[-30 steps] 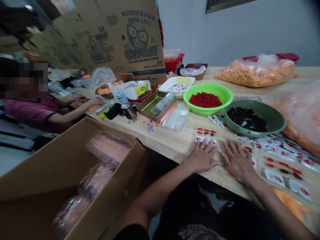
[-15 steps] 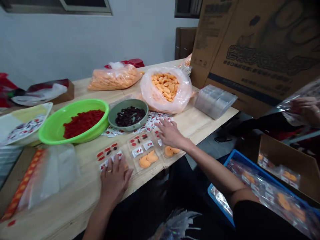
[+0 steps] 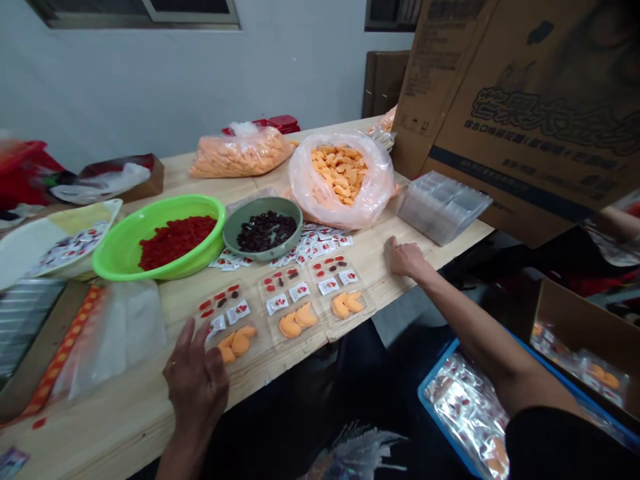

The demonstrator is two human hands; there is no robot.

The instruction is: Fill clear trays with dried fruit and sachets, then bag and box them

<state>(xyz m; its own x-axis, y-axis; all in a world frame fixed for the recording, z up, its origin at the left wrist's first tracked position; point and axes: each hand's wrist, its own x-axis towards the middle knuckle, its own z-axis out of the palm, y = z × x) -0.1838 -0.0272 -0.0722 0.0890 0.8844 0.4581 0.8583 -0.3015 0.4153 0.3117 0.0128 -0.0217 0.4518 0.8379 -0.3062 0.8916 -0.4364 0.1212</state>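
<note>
Three clear plastic trays lie in a row: a left tray (image 3: 255,339), a middle tray (image 3: 274,347) and a right tray (image 3: 361,291). Each holds red and dark pieces, small white printed sachets and orange crescent-shaped pieces. My left hand (image 3: 196,377) is at the left tray's near-left edge, fingers loosely bent and apart, with nothing visibly gripped. My right hand (image 3: 407,260) is low over the bare wood, right of the trays and left of a stack of clear plastic trays (image 3: 443,205). Its index finger sticks out, the others partly curl, and nothing shows in it.
Behind the trays stand a green basin (image 3: 110,257) of red pieces, a grey-green bowl (image 3: 230,233) of dark pieces, and loose sachets (image 3: 315,248). An open bag (image 3: 373,200) of orange pieces sits farther back. A blue crate (image 3: 433,407) holds packed trays. Another person is at the right edge.
My right hand has left the right tray and moved right, toward the tray stack. My left hand has drawn back from atop the left tray to its edge, uncovering its contents.
</note>
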